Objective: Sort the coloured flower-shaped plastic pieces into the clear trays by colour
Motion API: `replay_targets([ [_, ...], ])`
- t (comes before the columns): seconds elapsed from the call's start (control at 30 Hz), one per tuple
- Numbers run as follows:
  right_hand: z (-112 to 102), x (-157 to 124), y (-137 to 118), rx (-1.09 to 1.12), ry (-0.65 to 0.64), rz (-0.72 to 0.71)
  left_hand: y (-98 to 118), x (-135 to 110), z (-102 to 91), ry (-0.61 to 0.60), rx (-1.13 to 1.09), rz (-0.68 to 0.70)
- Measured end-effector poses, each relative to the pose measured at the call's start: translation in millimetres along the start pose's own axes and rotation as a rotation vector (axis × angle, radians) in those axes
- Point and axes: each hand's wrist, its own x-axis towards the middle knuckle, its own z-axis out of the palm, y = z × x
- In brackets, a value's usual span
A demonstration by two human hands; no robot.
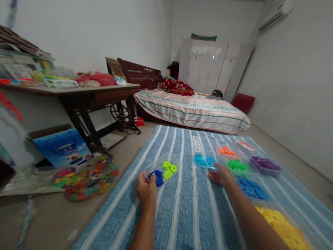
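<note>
My left hand (146,188) is closed on the near edge of a clear plastic bag (162,169) that holds dark blue and lime green toy discs. It lies on a blue and white striped mat (182,208). My right hand (220,174) rests on the mat with its fingers at the edge of a clear bag of light blue discs (204,160); its fingertips are partly hidden. Beside it lie bags of green discs (237,165), orange discs (227,151), purple discs (265,164), dark blue discs (251,188) and yellow discs (283,227).
A large clear bag of mixed coloured discs (88,178) sits on the floor to the left, by a blue box (62,147). A cluttered sewing-machine table (78,92) stands at left. A bed (192,109) lies beyond the mat, a white wardrobe (213,67) behind it.
</note>
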Motion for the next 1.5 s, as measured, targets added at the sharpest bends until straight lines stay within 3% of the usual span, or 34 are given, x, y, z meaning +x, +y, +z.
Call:
replay_targets([
  [0.23, -4, -18, 1, 0.002, 0.018, -0.027, 8, -9, 2.5, -0.100, -0.081, -0.029],
  [0.43, -7, -36, -1, -0.020, 0.039, -0.159, 8, -26, 16.4, -0.337, -0.204, -0.043],
  [0.53, -7, -44, -2, -0.041, 0.065, -0.227, 15, -37, 16.7, -0.354, -0.074, 0.023],
  [0.67, -7, -54, -1, -0.060, 0.067, -0.321, 31, -50, 7.7, -0.246, 0.241, 0.107],
  [0.73, -7, -59, 2, -0.076, 0.060, -0.399, 36, -58, 5.1, -0.274, 0.305, 0.154],
  [0.9, -9, -70, 13, -0.122, 0.024, -0.604, 31, -79, 14.5, -0.603, 0.147, 0.186],
  [0.97, -9, -74, 19, -0.148, 0.018, -0.673, 25, -86, 20.7, -0.680, 0.070, 0.172],
  [1.23, -13, -87, 40, -0.309, 0.049, -0.907, 22, -94, 28.0, -0.775, -0.174, -0.029],
  [1.5, -20, -90, 45, -0.368, 0.125, -1.060, 39, -97, 20.3, -0.819, -0.127, 0.007],
])
